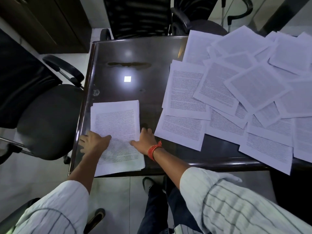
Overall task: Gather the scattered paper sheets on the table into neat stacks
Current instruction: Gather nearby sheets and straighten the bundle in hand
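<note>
Both hands' fingers flat, left hand [92, 141], right hand [144, 138], flanking paper stack [116, 125]; print unreadable.

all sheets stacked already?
No, one stack lies between the left hand and right hand, but many loose sheets are spread overlapping across the table's right side.
</note>
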A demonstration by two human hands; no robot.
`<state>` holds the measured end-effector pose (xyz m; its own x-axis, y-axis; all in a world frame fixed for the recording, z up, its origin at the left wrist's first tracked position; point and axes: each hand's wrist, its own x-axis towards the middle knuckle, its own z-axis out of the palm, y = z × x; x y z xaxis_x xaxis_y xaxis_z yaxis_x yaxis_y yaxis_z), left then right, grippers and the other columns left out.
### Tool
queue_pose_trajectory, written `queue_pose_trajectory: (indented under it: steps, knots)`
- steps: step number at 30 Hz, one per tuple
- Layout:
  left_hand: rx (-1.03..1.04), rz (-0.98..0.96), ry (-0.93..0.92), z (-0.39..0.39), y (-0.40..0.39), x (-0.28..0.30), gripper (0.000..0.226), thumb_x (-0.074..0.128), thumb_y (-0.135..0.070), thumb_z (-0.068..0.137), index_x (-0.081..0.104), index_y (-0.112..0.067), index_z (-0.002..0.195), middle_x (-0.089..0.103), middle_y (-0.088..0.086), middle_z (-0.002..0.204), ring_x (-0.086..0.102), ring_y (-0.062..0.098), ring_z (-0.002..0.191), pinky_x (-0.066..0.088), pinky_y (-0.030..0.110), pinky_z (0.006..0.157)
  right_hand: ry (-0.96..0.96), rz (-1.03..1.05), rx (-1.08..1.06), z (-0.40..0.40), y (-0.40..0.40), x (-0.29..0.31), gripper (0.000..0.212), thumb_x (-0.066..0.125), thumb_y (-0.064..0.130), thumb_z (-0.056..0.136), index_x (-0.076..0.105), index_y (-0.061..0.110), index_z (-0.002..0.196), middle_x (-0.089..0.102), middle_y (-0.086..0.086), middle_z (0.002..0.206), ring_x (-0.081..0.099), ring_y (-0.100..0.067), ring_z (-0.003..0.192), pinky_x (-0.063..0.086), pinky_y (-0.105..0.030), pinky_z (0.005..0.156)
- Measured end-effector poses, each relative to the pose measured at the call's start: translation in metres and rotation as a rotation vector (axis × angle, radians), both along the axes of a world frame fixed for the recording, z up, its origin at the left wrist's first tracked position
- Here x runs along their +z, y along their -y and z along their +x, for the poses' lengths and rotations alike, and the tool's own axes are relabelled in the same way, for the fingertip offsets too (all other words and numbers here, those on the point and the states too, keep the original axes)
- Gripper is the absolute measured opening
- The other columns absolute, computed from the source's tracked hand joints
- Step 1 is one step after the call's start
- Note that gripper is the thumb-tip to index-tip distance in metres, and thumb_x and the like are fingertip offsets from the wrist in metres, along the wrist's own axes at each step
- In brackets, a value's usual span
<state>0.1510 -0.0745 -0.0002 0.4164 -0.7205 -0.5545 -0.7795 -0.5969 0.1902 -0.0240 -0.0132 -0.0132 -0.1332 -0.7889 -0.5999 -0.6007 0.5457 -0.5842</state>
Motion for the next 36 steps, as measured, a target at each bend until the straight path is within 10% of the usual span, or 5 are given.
queue_pose_trajectory:
  steps: [5,14,25,32,36]
  knots:
    - [-0.17,-0.26,-0.17,-0.067,0.02,0.012,0.082,0.069,-0.036,0.09,0.026,-0.007,0.153,0.034,0.02,0.154,0.032,0.041,0.142,0.031,0.053,0.115,-0.073,-0.147,-0.169,-0.086,0.006,0.018,0.068,0.069,0.039,0.087,0.04,0.007,0.139,0.047,-0.017,0.137,0.05,-0.034,0.125,0.043,-0.042,0.105]
    - [-0.336,-0.059,-0.76,-0.25,0.028,0.023,0.062,0.073,-0.027,0.09,0.045,-0.015,0.144,0.067,0.002,0.119,0.065,0.019,0.104,0.05,0.026,0.075,-0.509,-0.183,-0.206,-0.292,-0.002,0.017,0.067,0.063,0.032,0.09,0.034,-0.001,0.141,0.044,-0.024,0.138,0.041,-0.038,0.129,0.042,-0.046,0.104]
    - [-0.24,0.057,-0.755,-0.372,0.045,0.0,0.07,0.074,-0.021,0.081,0.043,-0.014,0.143,0.068,0.012,0.116,0.066,0.026,0.102,0.053,0.042,0.095,-0.696,-0.147,0.283,-0.372,-0.002,-0.034,0.063,0.057,0.023,0.092,0.032,0.001,0.145,0.033,-0.032,0.149,0.034,-0.042,0.139,0.039,-0.049,0.108]
    - [0.019,0.131,-0.86,-0.38,0.049,-0.004,0.048,0.071,-0.039,0.091,0.058,-0.011,0.127,0.068,0.013,0.118,0.07,0.026,0.101,0.057,0.042,0.095,-0.637,-0.426,0.152,-0.389,0.005,-0.019,0.01,0.061,-0.003,0.082,0.064,0.004,0.089,0.07,-0.017,0.077,0.067,-0.034,0.069,0.041,-0.031,0.058]
    - [0.184,0.148,-0.97,-0.375,0.06,0.001,0.057,0.055,-0.064,0.091,0.059,-0.015,0.12,0.069,0.012,0.115,0.07,0.032,0.102,0.056,0.048,0.093,-0.495,-0.677,0.125,-0.377,-0.01,-0.018,0.021,0.064,-0.005,0.073,0.072,0.006,0.089,0.072,-0.012,0.074,0.067,-0.031,0.063,0.053,-0.032,0.058]
